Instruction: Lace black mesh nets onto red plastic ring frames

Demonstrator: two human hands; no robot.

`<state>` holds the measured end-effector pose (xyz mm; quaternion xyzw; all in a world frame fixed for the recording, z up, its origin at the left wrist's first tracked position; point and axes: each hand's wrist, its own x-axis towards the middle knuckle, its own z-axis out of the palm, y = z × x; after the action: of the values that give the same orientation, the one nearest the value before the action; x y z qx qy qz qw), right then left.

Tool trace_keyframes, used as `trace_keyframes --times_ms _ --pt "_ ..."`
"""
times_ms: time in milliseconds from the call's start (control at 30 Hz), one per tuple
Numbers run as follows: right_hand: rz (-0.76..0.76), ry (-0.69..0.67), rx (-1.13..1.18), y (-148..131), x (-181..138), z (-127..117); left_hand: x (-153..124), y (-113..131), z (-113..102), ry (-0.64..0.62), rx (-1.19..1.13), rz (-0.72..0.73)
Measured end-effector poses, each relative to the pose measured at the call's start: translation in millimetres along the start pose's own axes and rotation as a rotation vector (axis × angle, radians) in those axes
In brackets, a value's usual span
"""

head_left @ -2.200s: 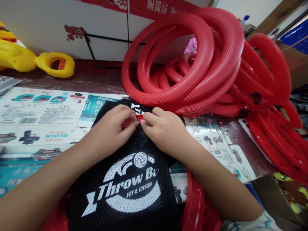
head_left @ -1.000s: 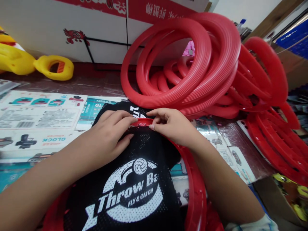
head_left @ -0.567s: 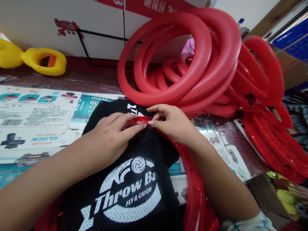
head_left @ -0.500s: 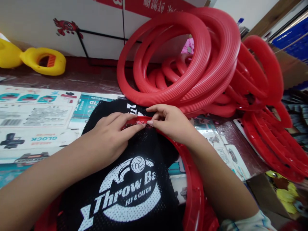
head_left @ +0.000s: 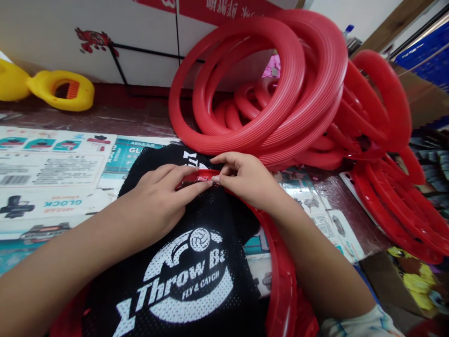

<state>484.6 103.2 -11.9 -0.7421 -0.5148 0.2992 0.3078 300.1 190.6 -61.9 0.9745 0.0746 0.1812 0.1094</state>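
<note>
A black mesh net printed "Throw Ball FLY & CATCH" lies over a red plastic ring in front of me. My left hand rests on the net, its fingers pressing the mesh edge onto the far rim of the ring. My right hand pinches the same mesh edge against the red rim, fingertips almost meeting those of the left hand. The near part of the ring is mostly hidden under the net and my forearms.
A big heap of red rings leans against white cartons behind my hands and spills to the right. Yellow plastic toys sit at the far left. Printed toy-gun cardboard sheets cover the tabletop. A box with colourful items stands lower right.
My right hand has shifted from beside the left onto the ring's far rim, baring the ring's right side. In the last half second both hands hold almost still; the view drifts slightly.
</note>
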Motion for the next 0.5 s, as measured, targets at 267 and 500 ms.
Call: trace_keyframes --times_ms 267,500 --pt "-0.076 0.022 -0.188 -1.5 -3.7 2.2 -0.2 1.2 2.0 0.007 0.038 0.011" --pt "-0.039 0.012 -0.419 -25.2 -21.6 -13.2 0.6 -7.1 -12.8 -0.037 -0.120 -0.156"
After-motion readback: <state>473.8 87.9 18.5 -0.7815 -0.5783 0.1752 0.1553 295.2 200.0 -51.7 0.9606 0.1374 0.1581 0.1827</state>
